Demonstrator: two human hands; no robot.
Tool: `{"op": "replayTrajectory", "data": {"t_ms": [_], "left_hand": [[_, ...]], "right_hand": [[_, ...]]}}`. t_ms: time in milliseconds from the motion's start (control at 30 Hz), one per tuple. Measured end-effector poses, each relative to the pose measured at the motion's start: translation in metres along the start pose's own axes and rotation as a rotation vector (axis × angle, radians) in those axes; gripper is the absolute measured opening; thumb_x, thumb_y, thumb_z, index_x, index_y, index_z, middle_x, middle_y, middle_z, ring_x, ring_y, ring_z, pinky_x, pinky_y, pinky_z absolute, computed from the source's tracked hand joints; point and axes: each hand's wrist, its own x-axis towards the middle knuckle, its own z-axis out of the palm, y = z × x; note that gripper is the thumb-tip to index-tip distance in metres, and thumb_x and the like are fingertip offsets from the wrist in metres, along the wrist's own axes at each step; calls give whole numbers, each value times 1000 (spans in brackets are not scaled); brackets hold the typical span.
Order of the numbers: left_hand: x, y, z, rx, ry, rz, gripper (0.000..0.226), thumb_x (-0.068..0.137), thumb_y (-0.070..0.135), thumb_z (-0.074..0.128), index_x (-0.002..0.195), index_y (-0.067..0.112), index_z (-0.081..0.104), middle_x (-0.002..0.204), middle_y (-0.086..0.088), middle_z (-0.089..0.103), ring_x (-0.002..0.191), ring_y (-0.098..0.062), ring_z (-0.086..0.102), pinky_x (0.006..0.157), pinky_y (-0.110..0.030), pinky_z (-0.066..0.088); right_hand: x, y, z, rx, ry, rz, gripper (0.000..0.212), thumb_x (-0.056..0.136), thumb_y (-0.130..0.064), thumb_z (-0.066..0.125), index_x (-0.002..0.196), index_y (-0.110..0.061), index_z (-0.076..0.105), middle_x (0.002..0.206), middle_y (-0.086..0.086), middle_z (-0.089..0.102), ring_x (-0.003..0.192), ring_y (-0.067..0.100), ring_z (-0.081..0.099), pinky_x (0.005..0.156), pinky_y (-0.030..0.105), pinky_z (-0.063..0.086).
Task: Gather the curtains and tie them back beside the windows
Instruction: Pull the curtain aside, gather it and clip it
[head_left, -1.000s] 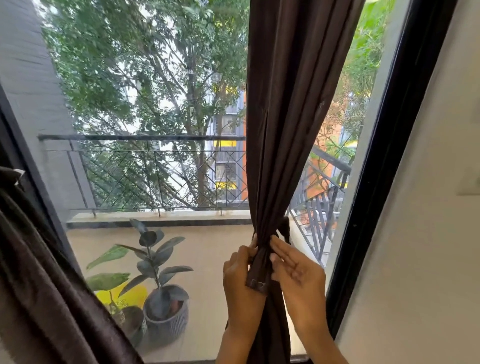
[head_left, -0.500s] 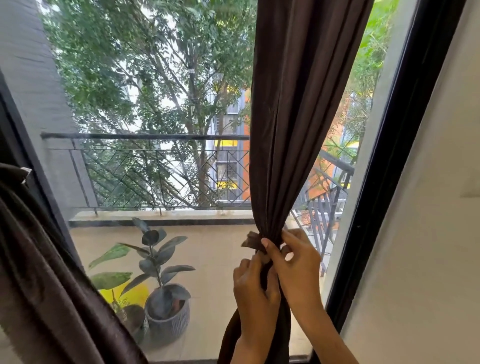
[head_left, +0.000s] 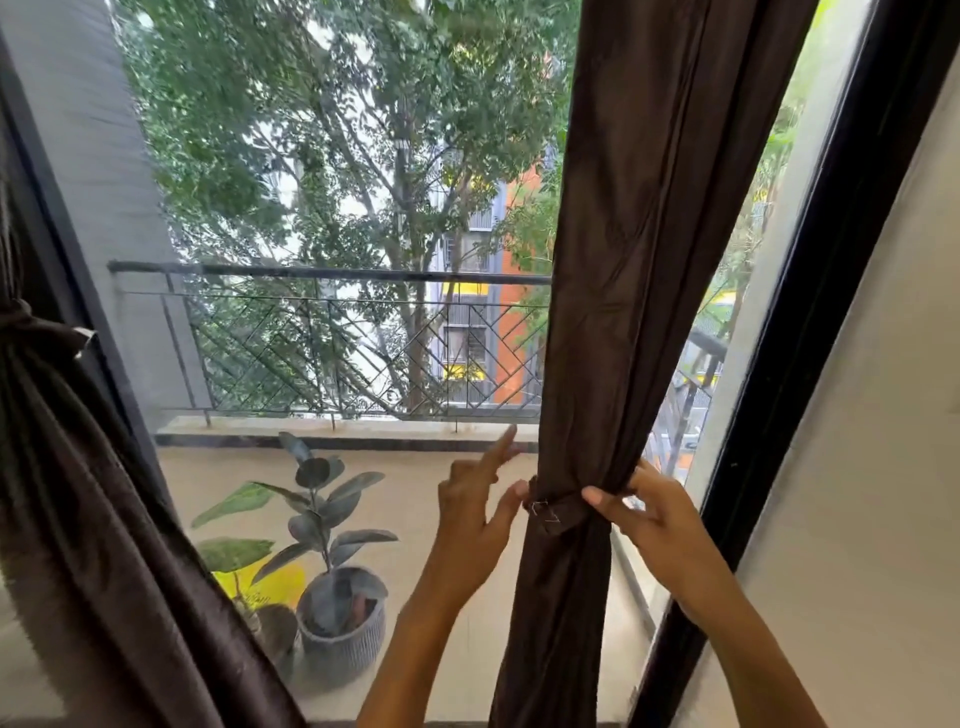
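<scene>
A dark brown curtain (head_left: 639, 260) hangs right of the window's middle, bunched into a narrow waist. A matching tie band (head_left: 558, 506) wraps that waist. My right hand (head_left: 649, 514) pinches the band and the bunched cloth from the right side. My left hand (head_left: 470, 512) is just left of the curtain, fingers spread and index finger pointing up, with its thumb tip close to the band's left end. A second brown curtain (head_left: 78, 519) fills the left edge, cinched by its own band (head_left: 21, 322).
The black window frame (head_left: 810, 364) runs down just right of the curtain, with a pale wall (head_left: 883, 467) beyond it. Through the glass are a balcony railing (head_left: 337, 275) and a potted plant (head_left: 337, 597).
The band went from loose in front of the curtain to wrapped around it. My hands moved apart to either side; the left one let go and opened.
</scene>
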Motion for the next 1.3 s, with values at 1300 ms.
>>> {"op": "replayTrajectory", "data": {"t_ms": [1300], "left_hand": [[-11,56,-21,542,89,293,30,76,14,52,97,15,74,66,1,65,59,-20,57,48,-24,44]], "right_hand": [[-23,-7,36,348,410,97,21,79,-1,72,74,-4,53,85,-1,70,75,16,72,63,22,55]]}}
